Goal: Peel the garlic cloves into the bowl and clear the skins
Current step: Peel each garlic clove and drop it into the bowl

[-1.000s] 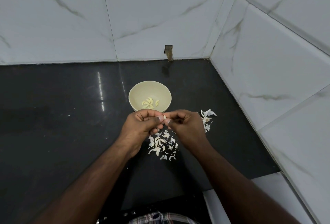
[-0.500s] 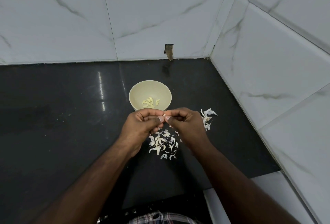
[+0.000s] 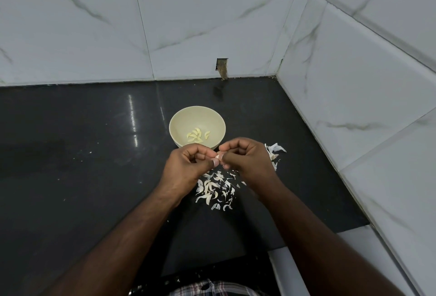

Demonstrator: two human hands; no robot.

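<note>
Left hand [image 3: 186, 166]: pinched a garlic clove [image 3: 218, 155] at the fingertips.
Right hand [image 3: 247, 161]: pinched the same clove.
Bowl [image 3: 179, 121]: held peeled cloves [image 3: 197, 135], mid-counter.
Skins [image 3: 215, 188]: scattered below the hands.

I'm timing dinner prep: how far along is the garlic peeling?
Partway. Several peeled cloves already lie in the bowl. The left hand and right hand pinch one clove between them, mid-peel. The skins on the counter, plus the scraps beside the right hand, remain uncleared.

white marble wall tiles [image 3: 212, 24] w/ glossy black counter [image 3: 70, 166]
</note>
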